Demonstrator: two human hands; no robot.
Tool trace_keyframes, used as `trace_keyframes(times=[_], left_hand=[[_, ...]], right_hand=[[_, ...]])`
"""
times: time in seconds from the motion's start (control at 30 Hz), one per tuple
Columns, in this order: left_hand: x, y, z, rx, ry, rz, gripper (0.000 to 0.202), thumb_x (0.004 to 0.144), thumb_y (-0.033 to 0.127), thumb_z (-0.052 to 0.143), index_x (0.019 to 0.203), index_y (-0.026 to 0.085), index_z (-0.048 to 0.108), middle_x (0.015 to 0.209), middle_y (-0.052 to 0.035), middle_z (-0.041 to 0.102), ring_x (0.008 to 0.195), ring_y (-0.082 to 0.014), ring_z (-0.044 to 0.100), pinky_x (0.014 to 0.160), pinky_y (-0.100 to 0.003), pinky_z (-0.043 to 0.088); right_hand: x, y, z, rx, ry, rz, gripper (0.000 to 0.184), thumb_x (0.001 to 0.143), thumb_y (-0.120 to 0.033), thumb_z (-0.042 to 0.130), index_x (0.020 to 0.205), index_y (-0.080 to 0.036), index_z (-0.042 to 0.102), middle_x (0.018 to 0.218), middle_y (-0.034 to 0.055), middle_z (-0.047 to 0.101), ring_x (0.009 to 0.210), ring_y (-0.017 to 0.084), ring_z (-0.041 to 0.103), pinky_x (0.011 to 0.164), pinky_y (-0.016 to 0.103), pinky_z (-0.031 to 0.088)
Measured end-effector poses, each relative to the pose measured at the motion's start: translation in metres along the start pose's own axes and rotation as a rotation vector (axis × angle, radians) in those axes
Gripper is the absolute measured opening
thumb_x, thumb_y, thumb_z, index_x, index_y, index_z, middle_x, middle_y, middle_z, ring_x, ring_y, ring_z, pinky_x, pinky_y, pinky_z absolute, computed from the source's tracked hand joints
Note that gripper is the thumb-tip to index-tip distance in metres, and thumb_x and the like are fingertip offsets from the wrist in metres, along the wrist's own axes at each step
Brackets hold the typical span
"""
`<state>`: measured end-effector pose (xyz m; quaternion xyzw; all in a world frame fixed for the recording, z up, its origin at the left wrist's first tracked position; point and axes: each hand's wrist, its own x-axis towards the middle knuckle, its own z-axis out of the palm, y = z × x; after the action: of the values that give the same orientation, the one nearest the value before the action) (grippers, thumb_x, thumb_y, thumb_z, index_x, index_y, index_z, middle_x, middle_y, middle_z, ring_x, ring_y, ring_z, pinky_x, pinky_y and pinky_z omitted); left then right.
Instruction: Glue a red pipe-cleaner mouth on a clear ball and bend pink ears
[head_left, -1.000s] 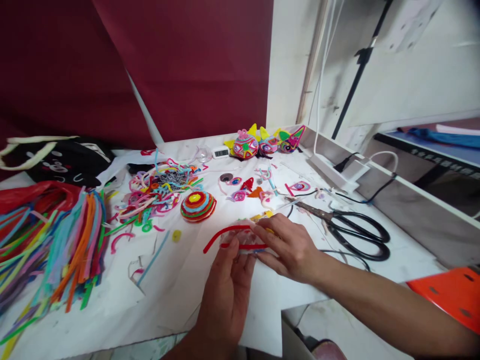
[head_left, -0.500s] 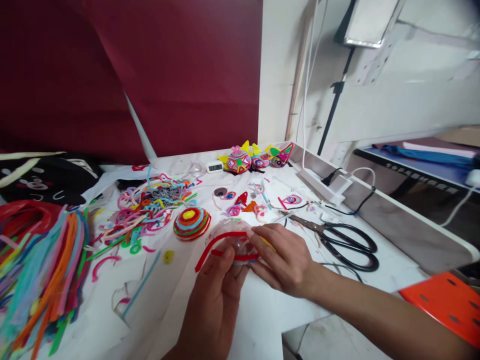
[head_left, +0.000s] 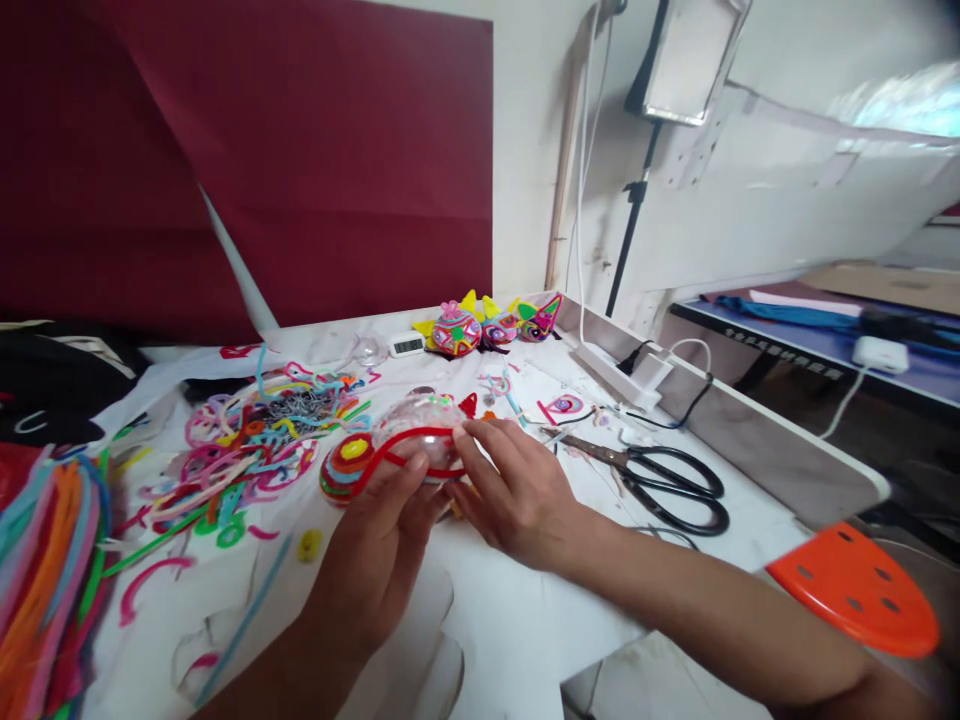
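Dark red sheeting (head_left: 337, 160) hangs on the wall behind a white counter (head_left: 525, 610) with a raised rim along its back and right side. Near the front of it, two bare hands are close together on a clear plastic dome (head_left: 420, 412), which is held just above the surface. Its inside shines, but whatever it contains is too unclear to tell. The left hand (head_left: 375, 560) grips the dome's near left side, thumb on top; the right hand (head_left: 517, 490) pinches a red fuzzy strip (head_left: 409, 434) against its right side. The strip arches over the dome, its left end passing in front of a striped dome (head_left: 337, 465). At the far left, long coloured stems (head_left: 56, 560) lie against a red plastic bag (head_left: 15, 485); whether any sit inside is hidden. A black bag (head_left: 60, 380) lies behind them, its contents out of sight. Between bags and hands spreads a loose heap of curled fuzzy pieces (head_left: 225, 450) mixed with grey bits (head_left: 292, 405). Black-handled scissors (head_left: 622, 460) lie right of the hands. Farther back stand three bright ornaments (head_left: 456, 330) beside a small white display (head_left: 407, 345).
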<state>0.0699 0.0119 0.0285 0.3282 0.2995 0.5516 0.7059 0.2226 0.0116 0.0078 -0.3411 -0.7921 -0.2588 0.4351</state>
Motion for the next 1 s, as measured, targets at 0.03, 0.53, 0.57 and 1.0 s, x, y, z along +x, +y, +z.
trace_keyframes(times=[0.03, 0.53, 0.57, 1.0], left_hand=[[0.002, 0.001, 0.000, 0.005, -0.019, 0.003, 0.005, 0.082, 0.018, 0.066, 0.085, 0.018, 0.070, 0.089, -0.0026, 0.074, 0.084, -0.0141, 0.067, 0.077, -0.026, 0.057], [0.009, -0.013, -0.007, 0.063, 0.034, -0.020, 0.008, 0.075, 0.023, 0.075, 0.080, 0.018, 0.070, 0.085, -0.0009, 0.071, 0.084, -0.0144, 0.066, 0.072, -0.022, 0.054], [0.010, -0.013, -0.006, 0.070, 0.032, -0.019, 0.008, 0.075, 0.023, 0.074, 0.081, 0.019, 0.071, 0.086, -0.0012, 0.071, 0.084, -0.0145, 0.066, 0.071, -0.021, 0.054], [0.011, -0.019, -0.002, 0.082, -0.015, 0.032, 0.003, 0.080, 0.023, 0.070, 0.078, 0.022, 0.068, 0.087, -0.0012, 0.072, 0.091, -0.0189, 0.066, 0.079, -0.026, 0.053]], right_hand=[[0.001, 0.000, 0.002, -0.008, -0.001, 0.009, 0.040, 0.089, -0.019, 0.056, 0.123, 0.002, 0.050, 0.110, 0.0240, 0.062, 0.101, 0.029, 0.056, 0.079, 0.042, 0.056], [-0.015, -0.005, 0.015, -0.029, -0.035, 0.067, 0.044, 0.089, -0.015, 0.053, 0.130, -0.001, 0.046, 0.113, 0.0253, 0.060, 0.107, 0.031, 0.056, 0.081, 0.046, 0.055], [-0.015, -0.005, 0.015, -0.033, -0.027, 0.068, 0.045, 0.088, -0.015, 0.054, 0.130, -0.001, 0.047, 0.113, 0.0256, 0.060, 0.107, 0.031, 0.056, 0.082, 0.046, 0.055], [-0.025, -0.004, 0.018, -0.079, -0.100, 0.061, 0.050, 0.084, -0.016, 0.062, 0.131, -0.003, 0.050, 0.116, 0.0245, 0.056, 0.106, 0.034, 0.053, 0.080, 0.046, 0.054]])
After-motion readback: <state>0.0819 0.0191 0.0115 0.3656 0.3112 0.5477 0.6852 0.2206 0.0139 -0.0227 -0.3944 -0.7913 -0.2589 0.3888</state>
